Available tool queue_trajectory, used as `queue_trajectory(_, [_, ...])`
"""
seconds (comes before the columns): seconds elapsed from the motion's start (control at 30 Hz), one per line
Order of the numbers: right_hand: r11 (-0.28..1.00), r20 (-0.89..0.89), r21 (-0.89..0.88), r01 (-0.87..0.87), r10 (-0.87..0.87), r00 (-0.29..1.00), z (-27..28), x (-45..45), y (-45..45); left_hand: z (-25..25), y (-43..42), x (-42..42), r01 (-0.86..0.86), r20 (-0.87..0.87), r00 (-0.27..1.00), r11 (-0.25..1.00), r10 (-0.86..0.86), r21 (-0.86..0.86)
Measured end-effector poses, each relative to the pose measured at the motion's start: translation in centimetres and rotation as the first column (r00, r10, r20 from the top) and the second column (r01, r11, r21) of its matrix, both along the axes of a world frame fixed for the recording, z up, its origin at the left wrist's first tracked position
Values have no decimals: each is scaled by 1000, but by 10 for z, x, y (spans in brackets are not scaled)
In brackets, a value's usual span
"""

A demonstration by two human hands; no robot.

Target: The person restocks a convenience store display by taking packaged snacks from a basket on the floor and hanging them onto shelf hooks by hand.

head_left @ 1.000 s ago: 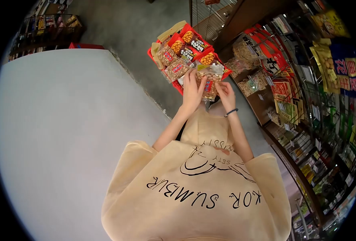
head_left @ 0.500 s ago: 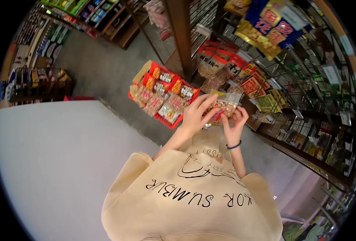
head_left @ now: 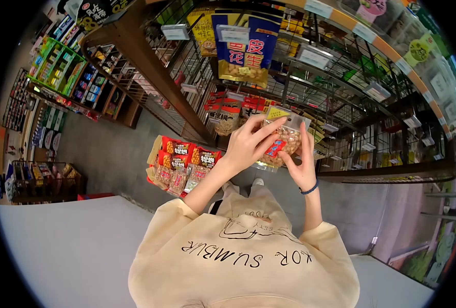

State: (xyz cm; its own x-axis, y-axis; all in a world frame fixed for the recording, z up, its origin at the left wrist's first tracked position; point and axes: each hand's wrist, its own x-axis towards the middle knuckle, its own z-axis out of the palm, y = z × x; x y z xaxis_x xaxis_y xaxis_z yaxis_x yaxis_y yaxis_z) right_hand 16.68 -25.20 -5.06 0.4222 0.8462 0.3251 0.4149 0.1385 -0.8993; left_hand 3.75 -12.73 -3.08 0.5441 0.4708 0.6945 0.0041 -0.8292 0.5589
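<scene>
Both hands hold a clear bag of peanuts (head_left: 288, 141) with a red label and a yellow-topped header, raised in front of the wire rack. My left hand (head_left: 248, 146) grips its left side, fingers across the front. My right hand (head_left: 302, 167), with a dark band at the wrist, is closed on the right edge, thumb on the front and fingers partly behind. Below and left of the bag stands a red box (head_left: 154, 172) of snack packets (head_left: 201, 156). Behind my hands, a blue and gold peanut bag (head_left: 246, 49) hangs on the rack.
The wire rack (head_left: 300, 84) with price tags spans the upper right, its wooden post (head_left: 153, 66) rising at left. Red snack bags (head_left: 222, 115) hang low behind my left hand. Other shelves (head_left: 58, 66) stand far left; a grey floor (head_left: 112, 143) runs between.
My view has tilted up and turned toward the rack, so the hanging bags are more central. Both hands and the peanut bag sit higher in view, still together.
</scene>
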Motion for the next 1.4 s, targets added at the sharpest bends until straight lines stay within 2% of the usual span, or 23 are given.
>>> queue_trajectory(0.03, [1000,101,-3,4,-3,995,9,5,1,6,1,5,11,2,1000,1000,-11,7])
queue_trajectory(0.07, [1000,27,-1,-11,11,1000,21,7,3,12,1,9,-7,-17,1000,1000,7,1])
queue_trajectory(0.1, [1000,28,6,-2,1,1000,30,11,5,17,3,13,-27,-36,999,1000,27,-5])
queue_trajectory(0.2, [999,230,29,-26,19,973,45,24,16,32,8,23,-21,-17,1000,1000,20,-14])
queue_trajectory(0.3, [999,261,4,-46,44,964,59,35,21,35,17,33,-29,-44,999,999,28,-35])
queue_trajectory(0.43, [995,349,14,-98,87,933,72,51,29,44,27,46,27,-6,1000,999,-27,-20])
queue_trajectory(0.57, [993,465,61,-97,58,883,83,65,37,50,38,58,85,17,996,996,-85,-22])
queue_trajectory(0.77, [992,571,61,-107,53,819,102,82,45,53,45,69,90,55,995,993,-86,-76])
queue_trajectory(0.87, [994,649,43,-97,46,760,108,85,46,48,47,73,59,158,986,998,-54,-25])
queue_trajectory(0.97, [989,680,91,-119,26,733,109,91,50,43,55,78,59,192,980,998,-54,-17])
queue_trajectory(1.27, [979,655,171,-108,-31,755,106,94,65,53,67,84,55,171,984,998,-55,8])
queue_trajectory(1.4, [987,598,130,-99,1,802,104,96,69,58,69,86,70,158,985,997,-73,26])
